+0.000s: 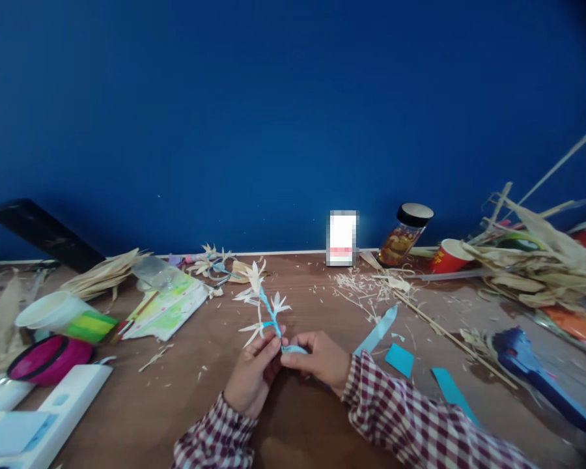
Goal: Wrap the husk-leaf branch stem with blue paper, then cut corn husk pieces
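Note:
A handmade spray of pale husk flowers (279,304) on a stem wrapped in light blue rises from between my hands. My left hand (254,372) pinches the lower stem between thumb and fingers. Close beside it, my right hand (323,358) is closed on a light blue strip (294,350), which meets the stem at the left fingertips. The lower end of the stem is hidden by my fingers. To the right lie a longer pale blue strip (377,331), a small blue piece (399,360) and another blue strip (453,393), partly behind my sleeve.
At the right lies a blue glue gun (532,371), near a thin stick (449,332) and piled husks (527,280). A lidded jar (403,241) and red cup (450,256) stand behind. On the left are a paper cup (61,311), magenta container (53,359) and white power strip (63,410).

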The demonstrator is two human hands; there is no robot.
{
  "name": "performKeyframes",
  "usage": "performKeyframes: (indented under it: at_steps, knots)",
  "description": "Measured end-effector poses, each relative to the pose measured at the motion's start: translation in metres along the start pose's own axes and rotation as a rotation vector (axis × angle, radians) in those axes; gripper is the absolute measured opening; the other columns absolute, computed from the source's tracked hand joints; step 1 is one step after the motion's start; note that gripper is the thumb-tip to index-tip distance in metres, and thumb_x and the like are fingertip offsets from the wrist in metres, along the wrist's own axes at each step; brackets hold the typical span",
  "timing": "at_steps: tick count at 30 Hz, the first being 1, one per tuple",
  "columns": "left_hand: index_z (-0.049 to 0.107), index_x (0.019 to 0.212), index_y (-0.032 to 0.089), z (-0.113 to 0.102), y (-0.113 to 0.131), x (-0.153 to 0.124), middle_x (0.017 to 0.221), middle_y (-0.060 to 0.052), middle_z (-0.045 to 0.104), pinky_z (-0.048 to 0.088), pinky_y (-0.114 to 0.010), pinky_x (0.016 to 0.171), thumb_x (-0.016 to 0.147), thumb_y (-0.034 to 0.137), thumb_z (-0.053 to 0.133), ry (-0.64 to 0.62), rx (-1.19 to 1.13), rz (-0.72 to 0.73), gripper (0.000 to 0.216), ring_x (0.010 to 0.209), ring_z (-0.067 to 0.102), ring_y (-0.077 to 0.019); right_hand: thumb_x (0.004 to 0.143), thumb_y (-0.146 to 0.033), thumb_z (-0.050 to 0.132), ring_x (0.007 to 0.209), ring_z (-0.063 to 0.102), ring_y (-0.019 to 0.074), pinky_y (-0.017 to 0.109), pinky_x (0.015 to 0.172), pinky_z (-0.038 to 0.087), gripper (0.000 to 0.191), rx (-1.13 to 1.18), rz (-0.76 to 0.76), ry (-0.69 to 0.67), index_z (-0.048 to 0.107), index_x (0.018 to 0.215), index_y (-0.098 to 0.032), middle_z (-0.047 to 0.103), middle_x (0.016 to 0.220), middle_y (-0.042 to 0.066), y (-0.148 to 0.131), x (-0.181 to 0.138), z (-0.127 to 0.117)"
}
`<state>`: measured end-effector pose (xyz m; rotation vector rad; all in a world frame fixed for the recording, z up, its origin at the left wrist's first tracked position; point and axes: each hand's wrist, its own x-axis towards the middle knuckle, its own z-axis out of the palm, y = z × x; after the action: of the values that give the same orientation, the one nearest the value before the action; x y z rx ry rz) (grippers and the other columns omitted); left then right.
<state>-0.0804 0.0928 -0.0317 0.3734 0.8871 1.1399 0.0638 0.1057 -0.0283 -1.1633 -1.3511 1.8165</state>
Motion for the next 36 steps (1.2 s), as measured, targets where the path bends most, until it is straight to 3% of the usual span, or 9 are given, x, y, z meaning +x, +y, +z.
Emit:
performKeyframes:
  at_steps: [5, 11, 19, 23, 28, 36]
  knots:
    - [0.069, 0.080, 0.016, 0.001, 0.001, 0.000, 0.076, -0.002, 0.068, 0.050, -0.020, 0.060, 0.056, 0.022, 0.077, 0.103, 0.116, 0.018, 0.026, 0.067, 0.061, -0.0107, 0.080, -0.051, 0.045, 0.042, 0.037, 0.0061, 0.017, 0.043, 0.030, 0.042, -0.246, -0.054, 0.069, 0.061, 0.069, -0.014, 0.040, 0.046, -0.006, -0.005, -0.002, -0.008]
    - [0.066, 0.075, 0.016, 0.006, 0.002, -0.003, 0.067, -0.001, 0.066, 0.049, -0.020, 0.054, 0.054, 0.025, 0.078, 0.134, 0.206, 0.027, 0.026, 0.060, 0.059, -0.0103, 0.074, -0.035, 0.056, 0.049, 0.038, 0.0077, 0.018, 0.046, 0.027, 0.023, -0.403, -0.100, 0.142, 0.064, 0.068, -0.014, 0.046, 0.050, -0.005, -0.010, -0.008, -0.010]
    - [0.065, 0.077, 0.013, 0.000, -0.001, 0.000, 0.065, -0.002, 0.064, 0.038, -0.015, 0.042, 0.062, 0.031, 0.070, 0.094, 0.516, 0.173, 0.024, 0.056, 0.055, -0.0101, 0.068, -0.032, 0.061, 0.049, 0.042, 0.0088, 0.019, 0.046, 0.030, 0.019, -0.563, -0.048, 0.139, 0.066, 0.073, -0.015, 0.055, 0.053, -0.003, -0.020, -0.015, -0.012]
    - [0.063, 0.076, 0.013, -0.003, -0.003, 0.002, 0.058, 0.000, 0.063, 0.034, -0.014, 0.038, 0.057, 0.031, 0.073, 0.141, 0.504, 0.132, 0.028, 0.048, 0.052, -0.0077, 0.068, -0.032, 0.061, 0.050, 0.043, 0.0090, 0.019, 0.046, 0.030, 0.019, -0.567, -0.051, 0.151, 0.066, 0.072, -0.015, 0.055, 0.054, -0.002, -0.017, -0.014, -0.011]
    - [0.061, 0.074, 0.013, 0.002, 0.000, 0.000, 0.056, 0.000, 0.064, 0.043, -0.018, 0.048, 0.051, 0.029, 0.078, 0.202, 0.401, 0.056, 0.032, 0.050, 0.056, -0.0092, 0.070, -0.034, 0.060, 0.052, 0.046, 0.0095, 0.019, 0.047, 0.031, 0.019, -0.537, -0.061, 0.143, 0.065, 0.073, -0.015, 0.058, 0.056, -0.001, -0.015, -0.013, -0.009]
    - [0.067, 0.088, 0.014, -0.001, -0.001, 0.000, 0.076, -0.005, 0.069, 0.046, -0.021, 0.056, 0.054, 0.027, 0.077, 0.106, 0.309, 0.007, 0.037, 0.061, 0.060, -0.0114, 0.070, -0.032, 0.060, 0.051, 0.044, 0.0091, 0.019, 0.046, 0.031, 0.017, -0.548, -0.085, 0.163, 0.064, 0.071, -0.016, 0.054, 0.054, -0.003, -0.018, -0.015, -0.006]
